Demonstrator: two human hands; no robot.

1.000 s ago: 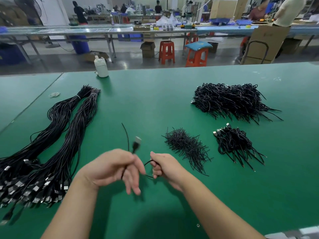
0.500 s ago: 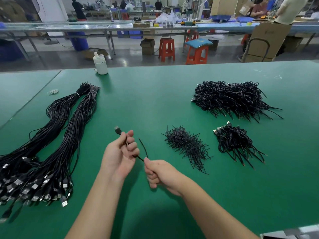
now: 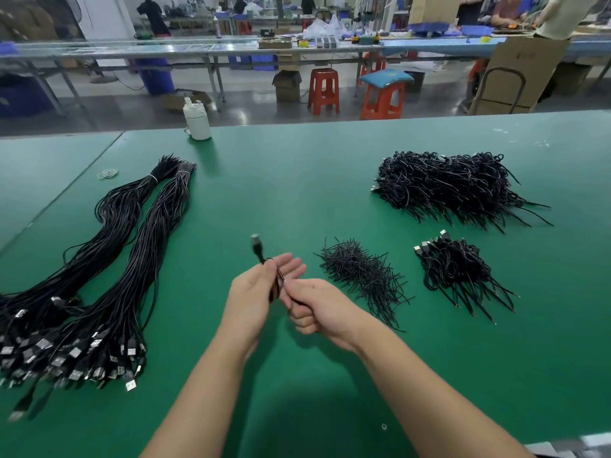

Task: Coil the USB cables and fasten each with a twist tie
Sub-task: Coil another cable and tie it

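My left hand holds a coiled black USB cable against its palm, fingers partly stretched out; the cable's plug sticks up above the hand, blurred. My right hand is closed on the cable at the left palm, thumb and forefinger pinching it; whether a tie is in them I cannot tell. A loose heap of black twist ties lies just right of my hands. Two long bundles of uncoiled cables stretch along the left side.
A small pile of coiled, tied cables sits at the right, with a larger pile behind it. A white bottle stands at the green table's far edge. A rubber band lies far left.
My hands have come together. The loose cable end that stuck out between them is gone, and the right hand now pinches the coil in the left palm. The plug has shifted right.
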